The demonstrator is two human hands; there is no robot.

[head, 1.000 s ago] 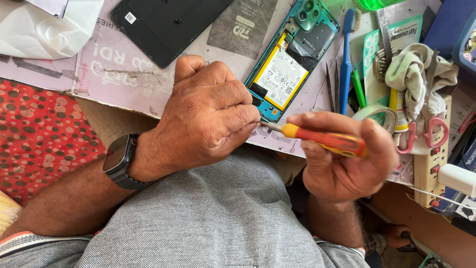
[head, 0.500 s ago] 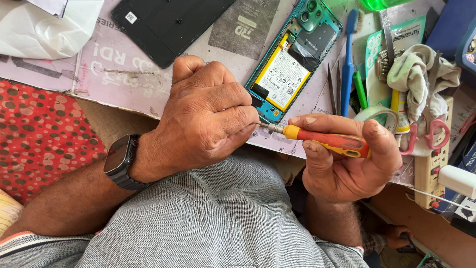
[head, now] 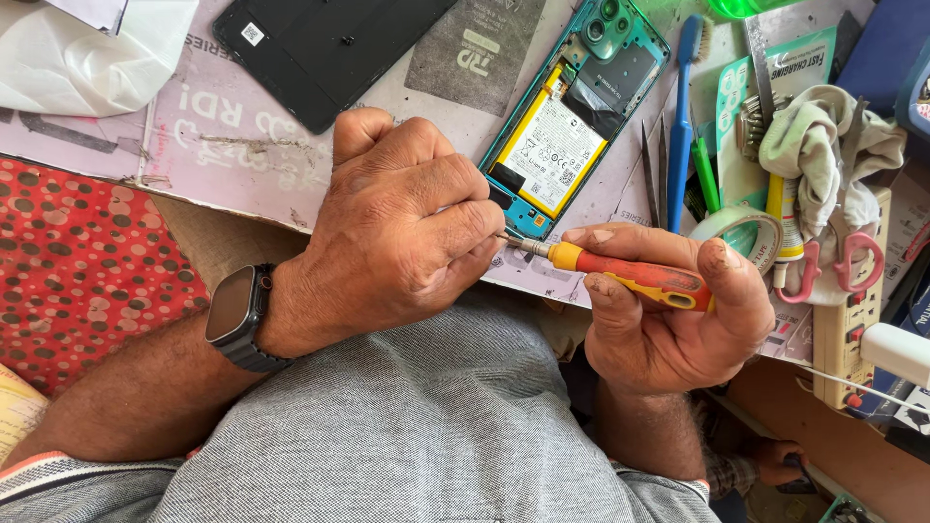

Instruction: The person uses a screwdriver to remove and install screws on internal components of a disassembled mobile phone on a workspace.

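- Left hand (head: 402, 228), the biggest shape in view, is curled into a loose fist with its fingers pinched together at the metal tip of a screwdriver (head: 620, 272); whatever small part sits between those fingertips is hidden, so I cannot tell what it grips beyond the tip.
- Right hand (head: 673, 315) is closed around the screwdriver's red and yellow handle, thumb along the top, the shaft pointing left toward the other hand.
- Both hands meet just below the lower end of an opened phone (head: 572, 121), over the near edge of the table (head: 242, 155).
- That phone lies face down and tilted on the table, back removed, its teal frame, yellow-edged battery and camera block showing.
- Beside it to the left lies a flat black back cover (head: 320, 44), and between them a grey sheet (head: 475, 53).
- On the left wrist sits a dark watch (head: 237, 315).
- Right of the phone lie thin metal tweezers (head: 651, 174), a blue toothbrush (head: 683, 116) and a green pen (head: 705, 174), close together.
- Farther right, a crumpled cloth (head: 823, 145) rests above pink-handled scissors (head: 833, 261), with a roll of tape (head: 741, 228) just beside the right hand.
- At the left, a red spotted cloth (head: 77, 271) covers the surface below the table edge.
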